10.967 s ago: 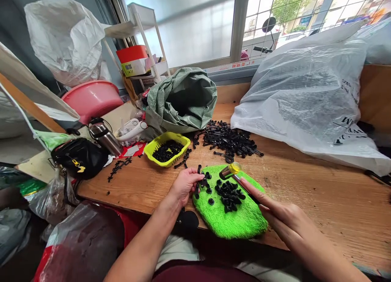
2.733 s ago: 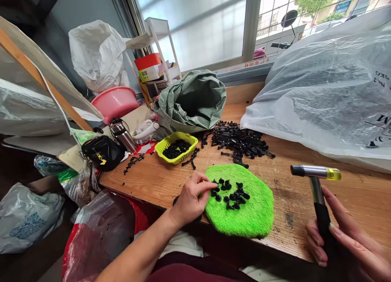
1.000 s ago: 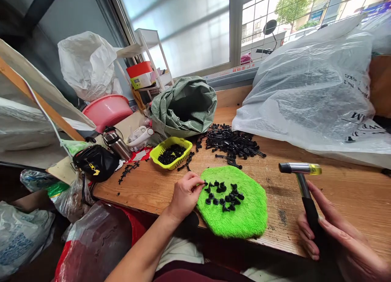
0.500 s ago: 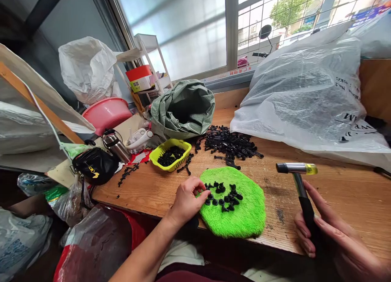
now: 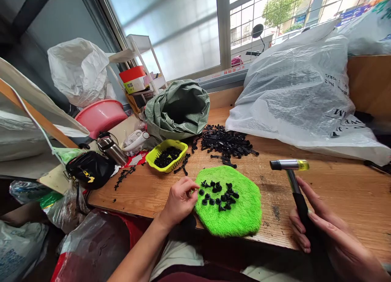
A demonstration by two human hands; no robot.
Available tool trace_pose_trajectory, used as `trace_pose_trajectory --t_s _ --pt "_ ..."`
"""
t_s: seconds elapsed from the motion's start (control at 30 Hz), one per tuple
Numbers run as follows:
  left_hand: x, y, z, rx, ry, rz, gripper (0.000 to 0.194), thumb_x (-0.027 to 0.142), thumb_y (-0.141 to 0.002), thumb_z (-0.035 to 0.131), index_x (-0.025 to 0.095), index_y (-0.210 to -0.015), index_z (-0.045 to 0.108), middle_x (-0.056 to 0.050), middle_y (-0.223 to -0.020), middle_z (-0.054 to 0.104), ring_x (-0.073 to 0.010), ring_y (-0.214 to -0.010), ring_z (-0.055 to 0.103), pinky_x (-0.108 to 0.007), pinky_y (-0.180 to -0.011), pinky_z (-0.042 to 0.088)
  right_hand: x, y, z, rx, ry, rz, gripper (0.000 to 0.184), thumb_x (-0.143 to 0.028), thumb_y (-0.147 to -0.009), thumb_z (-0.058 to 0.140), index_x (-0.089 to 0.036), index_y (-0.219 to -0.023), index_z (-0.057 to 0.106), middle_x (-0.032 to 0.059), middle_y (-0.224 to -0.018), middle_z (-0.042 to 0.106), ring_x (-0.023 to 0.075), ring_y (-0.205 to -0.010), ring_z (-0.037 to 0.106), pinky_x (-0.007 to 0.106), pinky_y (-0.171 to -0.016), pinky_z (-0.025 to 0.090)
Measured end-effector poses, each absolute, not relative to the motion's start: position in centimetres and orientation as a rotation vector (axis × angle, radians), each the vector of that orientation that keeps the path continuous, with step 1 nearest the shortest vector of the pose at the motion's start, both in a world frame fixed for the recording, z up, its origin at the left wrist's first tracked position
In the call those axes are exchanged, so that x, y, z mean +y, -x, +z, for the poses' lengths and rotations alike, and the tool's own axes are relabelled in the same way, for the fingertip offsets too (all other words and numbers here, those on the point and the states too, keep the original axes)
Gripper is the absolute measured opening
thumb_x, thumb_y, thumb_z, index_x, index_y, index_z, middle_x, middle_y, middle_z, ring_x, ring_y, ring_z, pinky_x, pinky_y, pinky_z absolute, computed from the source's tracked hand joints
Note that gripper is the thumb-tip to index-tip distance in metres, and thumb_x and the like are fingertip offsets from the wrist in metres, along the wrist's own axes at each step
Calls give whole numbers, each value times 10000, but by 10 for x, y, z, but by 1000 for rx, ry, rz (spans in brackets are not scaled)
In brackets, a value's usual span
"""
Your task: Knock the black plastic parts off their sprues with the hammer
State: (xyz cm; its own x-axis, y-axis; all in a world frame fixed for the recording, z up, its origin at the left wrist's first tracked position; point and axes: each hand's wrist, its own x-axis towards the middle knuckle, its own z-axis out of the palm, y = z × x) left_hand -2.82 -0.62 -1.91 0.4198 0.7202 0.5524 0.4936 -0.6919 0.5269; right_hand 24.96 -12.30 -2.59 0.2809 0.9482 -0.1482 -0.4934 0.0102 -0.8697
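A bright green fuzzy pad (image 5: pixel 241 217) lies at the near edge of the wooden table (image 5: pixel 336 188), with several small black plastic parts (image 5: pixel 218 193) scattered on it. My left hand (image 5: pixel 179 200) rests at the pad's left edge, its fingers pinched together beside the nearest black parts; whether they hold one is hidden. My right hand (image 5: pixel 324 237) grips the black handle of a small hammer (image 5: pixel 290 170), which stands upright, its metal head with a yellow tip raised above the table to the right of the pad.
A heap of black plastic parts (image 5: pixel 226 141) lies behind the pad, a yellow basket (image 5: pixel 166 155) of them to the left. A green woven sack (image 5: pixel 180 109) and a big clear plastic bag (image 5: pixel 299 94) stand at the back. A flask (image 5: pixel 111 148), black pouch (image 5: pixel 88 168) and pink basin (image 5: pixel 99 115) crowd the left.
The hammer was lifted off the pad and now stands upright at the right. The pile of parts on the pad is spread out. My left hand has drawn back slightly to the pad's left edge.
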Motion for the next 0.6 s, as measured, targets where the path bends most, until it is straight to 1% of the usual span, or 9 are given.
trace_pose_trajectory --t_s 0.07,0.13,0.2,0.3,0.4,0.5,0.6 --pt "-1 20 -17 1168 -2245 1183 76 214 -812 583 160 -768 615 -11 -715 562 -102 -607 506 -214 -570 425 -123 -249 -25 -577 1013 1211 651 -474 -766 664 -432 -1381 457 -32 -594 498 108 -435 409 178 -399 393" --pt "6 11 -16 1257 -2117 1160 121 265 -757 656 162 -774 595 10 -700 545 -92 -579 474 -206 -543 402 -123 -248 -24 -574 1013 1209 651 -462 -768 659 -431 -1385 453 -32 -594 492 109 -432 410 179 -391 394" --pt "13 2 -16 1297 -2033 1067 168 267 -703 694 162 -777 587 27 -675 537 -86 -560 460 -199 -528 387 -123 -248 -24 -557 1002 1220 653 -460 -760 668 -439 -1378 458 -35 -598 488 104 -430 410 177 -394 396" --pt "19 -3 -15 1320 -1984 921 92 232 -719 639 156 -715 587 38 -608 532 -81 -530 447 -195 -513 360 -124 -248 -24 -545 993 1221 658 -464 -755 680 -437 -1376 462 -35 -598 490 102 -436 409 172 -402 392" --pt "20 -1 -14 1324 -1947 885 73 190 -737 580 147 -683 604 33 -575 540 -79 -513 443 -192 -502 344 -124 -248 -24 -547 997 1229 646 -457 -765 677 -432 -1375 466 -31 -596 493 108 -440 409 179 -406 391" --pt "19 5 -16 1276 -1904 901 62 194 -723 606 138 -724 633 14 -619 589 -83 -528 478 -194 -514 373 -124 -250 -26 -559 1003 1239 624 -459 -776 662 -453 -1368 466 -31 -604 489 110 -442 412 182 -404 394" --pt "17 7 -19 1224 -1942 934 61 197 -716 634 141 -735 651 -3 -657 620 -97 -560 520 -203 -536 403 -123 -251 -28 -584 1001 1228 633 -466 -784 646 -439 -1384 450 -31 -609 487 118 -442 414 188 -392 399"
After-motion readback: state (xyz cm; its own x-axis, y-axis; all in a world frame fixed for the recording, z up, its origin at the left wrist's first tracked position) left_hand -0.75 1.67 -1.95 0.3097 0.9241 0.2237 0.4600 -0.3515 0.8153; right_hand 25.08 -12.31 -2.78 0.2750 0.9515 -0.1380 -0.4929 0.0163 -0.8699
